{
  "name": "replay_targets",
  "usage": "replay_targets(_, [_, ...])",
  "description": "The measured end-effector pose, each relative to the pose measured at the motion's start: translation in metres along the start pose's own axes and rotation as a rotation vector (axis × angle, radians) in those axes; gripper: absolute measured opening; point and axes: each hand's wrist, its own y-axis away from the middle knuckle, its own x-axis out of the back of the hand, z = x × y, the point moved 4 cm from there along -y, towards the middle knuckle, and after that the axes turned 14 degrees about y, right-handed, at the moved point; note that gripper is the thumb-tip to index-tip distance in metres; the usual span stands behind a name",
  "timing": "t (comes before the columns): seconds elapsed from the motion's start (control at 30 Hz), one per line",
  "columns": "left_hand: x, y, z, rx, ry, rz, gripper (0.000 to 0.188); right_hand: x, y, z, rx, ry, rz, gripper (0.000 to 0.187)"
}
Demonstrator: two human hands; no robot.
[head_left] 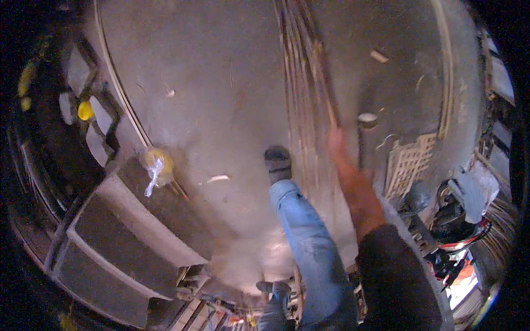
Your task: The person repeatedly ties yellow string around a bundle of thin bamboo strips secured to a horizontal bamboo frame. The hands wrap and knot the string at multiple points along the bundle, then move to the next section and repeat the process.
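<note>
Running away from the person over the floor [215, 94], the rods [298, 71] form a long, narrow bundle in the middle of the view, rather blurred. The right hand [335, 140] is at their right side, by the near end of a reddish-brown rod [327, 91], with the arm stretched forward from a dark sleeve [395, 276]. Because of the blur, I cannot tell whether its fingers are clamped on this rod or are apart. A dark shoe [277, 159] is left of the rods, below a blue trouser leg [312, 237]. Right of the hand there is a small round thing [367, 118] with pale top, and, nearer to the person, a pale grid [411, 161]. Well to the left, a yellowish bundle [158, 165] with clear plastic is at the thin strips [118, 83].
</note>
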Motion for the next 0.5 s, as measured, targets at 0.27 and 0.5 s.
replay_targets(0.27, [-0.036,0.095,-0.062,-0.035,0.019,-0.203,0.052,0.275,0.310,0.048,-0.281,-0.765,-0.116,0.015])
replay_targets(0.5, [-0.083,0.215,-0.019,-0.495,0.290,-0.179,0.053,0.501,0.291,-0.014,0.132,-0.950,0.351,0.019])
